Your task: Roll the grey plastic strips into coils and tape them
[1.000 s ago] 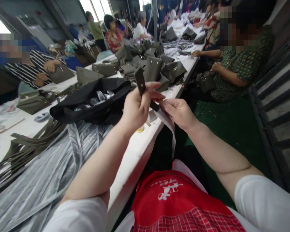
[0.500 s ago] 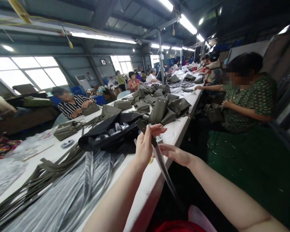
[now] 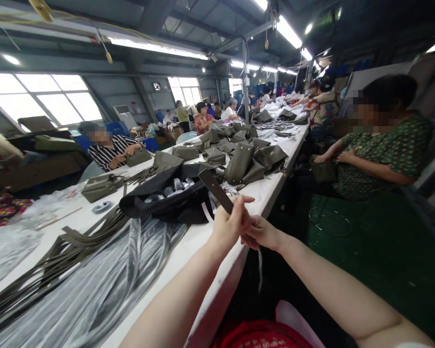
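An olive-grey strap (image 3: 216, 191) sticks up and to the left out of my left hand (image 3: 231, 223), whose fingers are closed round it. Against it, my right hand (image 3: 263, 233) is closed on the lower part of the same strap, and a thin pale strip hangs beneath. Behind my hands lies a black bag (image 3: 159, 195) holding shiny wrapped rolls. More olive straps (image 3: 76, 246) and long plastic-wrapped strips (image 3: 105, 275) are spread on the table to the left.
Olive handbags (image 3: 241, 162) are piled farther along the white table (image 3: 217, 285). A person in a striped shirt (image 3: 110, 152) sits across it, and one in green patterned clothing (image 3: 380, 154) sits at right, both holding bags. Others work beyond.
My hands have come together, with my right hand now closed on the strap. The long pale tail no longer hangs towards my lap. The person at right has drawn an arm back to the bag.
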The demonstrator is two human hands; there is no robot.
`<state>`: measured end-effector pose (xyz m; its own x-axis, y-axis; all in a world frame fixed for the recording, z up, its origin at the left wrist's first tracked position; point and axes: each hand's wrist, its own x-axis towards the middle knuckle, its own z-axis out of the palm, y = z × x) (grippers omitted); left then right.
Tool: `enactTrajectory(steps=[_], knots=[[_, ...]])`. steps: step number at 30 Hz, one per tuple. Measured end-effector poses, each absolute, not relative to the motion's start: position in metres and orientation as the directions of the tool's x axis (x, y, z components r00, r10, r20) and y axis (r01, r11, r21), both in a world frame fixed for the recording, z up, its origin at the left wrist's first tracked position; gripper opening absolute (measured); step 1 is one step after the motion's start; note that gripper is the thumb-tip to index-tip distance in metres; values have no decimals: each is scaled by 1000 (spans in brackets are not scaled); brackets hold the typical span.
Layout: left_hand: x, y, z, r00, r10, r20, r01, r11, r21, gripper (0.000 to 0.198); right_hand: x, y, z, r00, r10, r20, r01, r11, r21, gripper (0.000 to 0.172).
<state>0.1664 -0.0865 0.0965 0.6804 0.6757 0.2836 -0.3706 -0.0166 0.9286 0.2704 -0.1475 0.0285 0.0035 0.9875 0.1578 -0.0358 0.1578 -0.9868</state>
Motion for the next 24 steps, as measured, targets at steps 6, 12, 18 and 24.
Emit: enactTrajectory(steps=[6,12,18,24], knots=[[129,-49,153,316,842,436,-686,-115,719,43,337,-165,5,-84,952,-295,641,-175,-747,28],[82,-7,154,128,903,411,-682,-221,698,43,447,-219,-7,557,817,-153,764,-575,-293,10],[92,-7,111,204,947,247,-724,-24,690,43,491,-266,9,749,644,-156,645,-762,-46,10],[127,-49,86,424,896,130,-700,233,675,41,411,-228,24,362,897,-253,857,-427,-288,54]])
